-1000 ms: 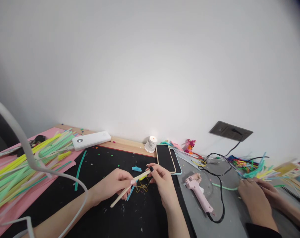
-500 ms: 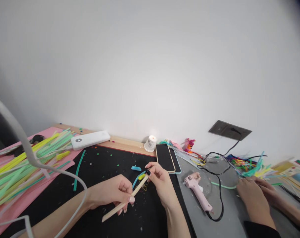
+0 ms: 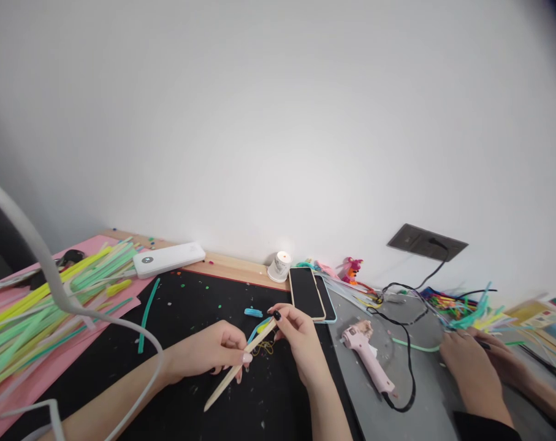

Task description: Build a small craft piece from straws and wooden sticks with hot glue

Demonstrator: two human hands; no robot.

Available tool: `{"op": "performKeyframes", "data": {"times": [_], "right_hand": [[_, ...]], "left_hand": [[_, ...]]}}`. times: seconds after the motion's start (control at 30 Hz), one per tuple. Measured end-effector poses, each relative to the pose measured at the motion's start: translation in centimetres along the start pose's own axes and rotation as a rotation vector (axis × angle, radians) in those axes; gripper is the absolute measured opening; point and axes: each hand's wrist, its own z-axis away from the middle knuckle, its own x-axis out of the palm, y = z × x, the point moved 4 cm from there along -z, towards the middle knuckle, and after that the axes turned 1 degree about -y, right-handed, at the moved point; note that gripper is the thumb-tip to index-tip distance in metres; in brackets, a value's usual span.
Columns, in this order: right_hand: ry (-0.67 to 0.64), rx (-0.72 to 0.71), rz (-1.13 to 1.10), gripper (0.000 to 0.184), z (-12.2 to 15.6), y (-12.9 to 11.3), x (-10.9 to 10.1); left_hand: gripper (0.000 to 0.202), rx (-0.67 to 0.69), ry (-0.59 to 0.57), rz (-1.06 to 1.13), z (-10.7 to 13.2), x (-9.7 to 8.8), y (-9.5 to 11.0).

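Note:
A cream pipe cleaner [image 3: 223,386] slants across the black mat [image 3: 186,318] in the air, its lower end free. My left hand [image 3: 217,352] pinches it around the middle, thumb on top. At its upper end, the thumb and fingertips of my right hand [image 3: 293,331] are closed on it. Just behind it, partly hidden, lie a blue and yellow piece [image 3: 259,327] and a loose tangle of thin yellowish loops [image 3: 265,348]. A short light-blue piece [image 3: 253,312] rests a little farther back.
Pipe cleaners [image 3: 34,318] pile up at left near a white power bank [image 3: 170,260]. A paper cup [image 3: 280,266] and two phones [image 3: 308,293] stand behind my hands. Right are a pink glue gun [image 3: 368,357] with a black cord and a co-worker's hands [image 3: 473,367]. A white cable arcs at left.
The free lower end of the pipe cleaner has swung right, so it stands steeper. Both hands keep their grip, with the left shifted slightly along it.

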Motion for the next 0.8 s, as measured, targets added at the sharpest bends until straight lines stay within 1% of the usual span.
{"op": "performKeyframes", "data": {"times": [0.1, 0.2, 0.3, 0.47, 0.7, 0.8], "right_hand": [[-0.001, 0.004, 0.006, 0.023, 0.0, 0.2, 0.0], [-0.011, 0.007, 0.006, 0.026, 0.0, 0.2, 0.0], [-0.015, 0.025, -0.009, 0.026, 0.0, 0.2, 0.1], [-0.027, 0.052, -0.124, 0.027, -0.1, 0.6, -0.1], [0.032, 0.052, -0.127, 0.027, -0.3, 1.2, -0.6], [0.094, 0.048, -0.117, 0.026, -0.4, 1.1, -0.9]], "left_hand": [[0.026, -0.011, 0.006, 0.010, 0.1, -0.1, 0.1], [0.028, -0.010, -0.017, 0.028, 0.1, -0.1, 0.1], [0.028, -0.005, -0.029, 0.035, 0.1, -0.1, 0.1], [0.029, -0.010, -0.012, 0.029, 0.1, -0.2, 0.2], [0.027, -0.001, 0.004, 0.032, 0.1, -0.3, 0.5], [0.028, -0.008, 0.004, 0.032, 0.1, -0.3, 0.4]]}}
